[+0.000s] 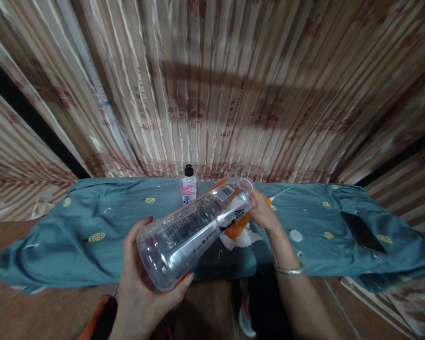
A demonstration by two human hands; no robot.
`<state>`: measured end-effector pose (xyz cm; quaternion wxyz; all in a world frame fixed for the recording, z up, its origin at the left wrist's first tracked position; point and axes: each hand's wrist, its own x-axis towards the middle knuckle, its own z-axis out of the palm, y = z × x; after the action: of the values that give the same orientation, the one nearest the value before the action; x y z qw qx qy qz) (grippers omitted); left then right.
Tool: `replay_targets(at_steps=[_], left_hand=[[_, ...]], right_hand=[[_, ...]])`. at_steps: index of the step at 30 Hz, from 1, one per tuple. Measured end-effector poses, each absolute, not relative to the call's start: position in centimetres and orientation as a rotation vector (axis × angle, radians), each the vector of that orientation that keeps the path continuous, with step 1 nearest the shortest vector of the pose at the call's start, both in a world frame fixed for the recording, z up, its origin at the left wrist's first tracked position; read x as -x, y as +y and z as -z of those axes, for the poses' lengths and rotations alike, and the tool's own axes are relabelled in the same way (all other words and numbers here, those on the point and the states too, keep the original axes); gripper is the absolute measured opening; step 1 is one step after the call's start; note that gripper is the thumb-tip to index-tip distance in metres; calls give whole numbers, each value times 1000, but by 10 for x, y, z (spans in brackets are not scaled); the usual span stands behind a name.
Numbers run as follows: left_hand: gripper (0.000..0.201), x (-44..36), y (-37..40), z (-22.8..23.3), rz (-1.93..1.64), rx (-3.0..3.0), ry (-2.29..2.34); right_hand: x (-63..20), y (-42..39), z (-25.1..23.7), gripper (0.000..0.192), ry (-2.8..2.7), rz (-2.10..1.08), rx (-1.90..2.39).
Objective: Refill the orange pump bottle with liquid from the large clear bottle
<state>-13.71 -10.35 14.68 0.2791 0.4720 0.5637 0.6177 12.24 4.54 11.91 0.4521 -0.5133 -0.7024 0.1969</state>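
A large clear plastic bottle [184, 236] with printed text and a barcode is held at a slant above the cloth, its uncapped-looking mouth pointing up and right. My left hand [138, 274] is closed around the base, thumb along the lower side. At the neck, my right hand [264, 210] grips from the right, its fingertips partly hidden behind the bottle. Below the bottle lies an orange item [237, 229] on a crumpled white tissue [246, 238]; the bottle covers part of it, so its kind is unclear. A white round cap [296, 235] rests right of my right wrist.
A teal patterned cloth [120, 236] covers the low surface. On it stand a small black-capped bottle with a pink label [189, 186] and, at the right, a dark phone [363, 231]. A thin pale stick [283, 191] lies behind my right hand. Striped curtains [212, 118] hang behind.
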Motion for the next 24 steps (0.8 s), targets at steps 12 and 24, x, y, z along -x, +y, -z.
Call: replay_targets(at_steps=[12, 24], left_hand=[[92, 137, -104, -147, -1650, -1249, 1526], [91, 148, -101, -135, -1637, -1471, 1495]], right_hand=[[-122, 44, -121, 36, -1741, -487, 1270], [-124, 47, -117, 38, -1760, -467, 1283]])
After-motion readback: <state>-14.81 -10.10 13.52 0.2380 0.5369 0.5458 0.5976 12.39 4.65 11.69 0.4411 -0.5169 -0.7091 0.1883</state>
